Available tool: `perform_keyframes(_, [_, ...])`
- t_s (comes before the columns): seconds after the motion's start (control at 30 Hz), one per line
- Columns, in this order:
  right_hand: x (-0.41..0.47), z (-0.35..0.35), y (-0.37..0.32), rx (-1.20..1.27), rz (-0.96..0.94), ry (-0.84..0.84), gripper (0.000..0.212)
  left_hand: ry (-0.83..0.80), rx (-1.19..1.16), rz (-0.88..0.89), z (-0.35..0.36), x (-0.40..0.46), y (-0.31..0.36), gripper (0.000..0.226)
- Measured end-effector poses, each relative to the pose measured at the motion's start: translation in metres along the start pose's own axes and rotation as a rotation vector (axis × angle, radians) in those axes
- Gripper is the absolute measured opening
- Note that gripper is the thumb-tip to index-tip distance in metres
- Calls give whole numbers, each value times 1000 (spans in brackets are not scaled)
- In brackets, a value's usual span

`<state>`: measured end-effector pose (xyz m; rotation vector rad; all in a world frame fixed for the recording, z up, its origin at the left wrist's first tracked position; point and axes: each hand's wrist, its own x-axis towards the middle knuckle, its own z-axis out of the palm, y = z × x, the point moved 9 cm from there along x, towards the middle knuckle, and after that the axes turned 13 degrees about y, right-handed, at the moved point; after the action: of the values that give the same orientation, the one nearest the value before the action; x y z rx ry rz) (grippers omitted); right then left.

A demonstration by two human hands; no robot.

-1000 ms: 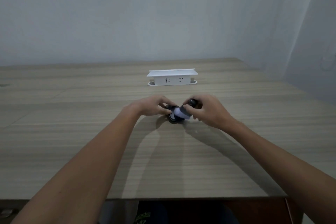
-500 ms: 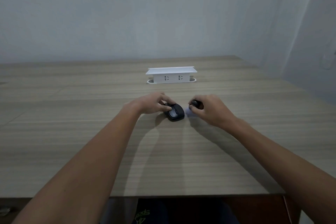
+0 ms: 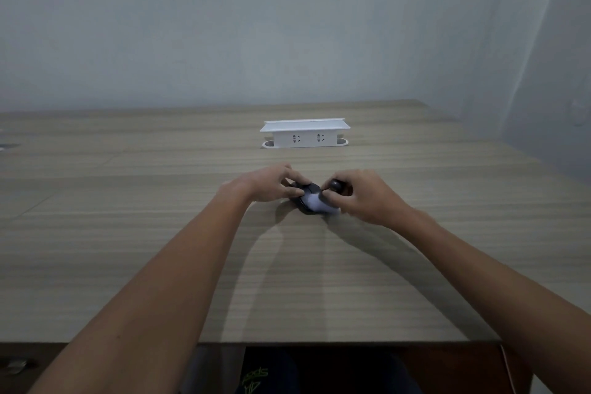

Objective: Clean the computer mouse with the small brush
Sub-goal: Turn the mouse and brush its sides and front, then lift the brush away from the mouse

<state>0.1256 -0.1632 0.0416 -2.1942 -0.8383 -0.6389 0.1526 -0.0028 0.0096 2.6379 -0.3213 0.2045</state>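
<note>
A black computer mouse lies on the wooden table in the middle of the view. My left hand grips its left side with thumb and fingers. My right hand holds the small brush by its dark round handle. The brush's pale bristles rest on top of the mouse and cover much of its back. The right half of the mouse is hidden behind the bristles and my right fingers.
A white pop-up socket box stands on the table behind the hands. The table's front edge is close to my body. A wall rises behind the table and another on the right.
Half a second ago the brush was off to the right of the mouse; it has swept back left onto the mouse. My left hand has kept its hold.
</note>
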Motion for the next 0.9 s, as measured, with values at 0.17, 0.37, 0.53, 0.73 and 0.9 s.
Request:
perform_keyframes(0.17, [5,-12,19,-43,54,108,12,-6,23,-17,-1,-1,-2,41])
perform_keyframes(0.37, [2,-5,26,-12,99,50,13,-15,39,-23,0,0,-2,43])
perform_keyframes(0.53, [1,-10,39,-47,123,82,13,6,124,-18,-3,-2,0,53])
perform_keyframes(0.73, [0,-9,40,-31,106,81,13,46,75,-29,-2,-7,-6,60])
perform_keyframes(0.9, [-1,-13,50,-66,109,115,16,151,-8,-43,-4,-12,-17,47])
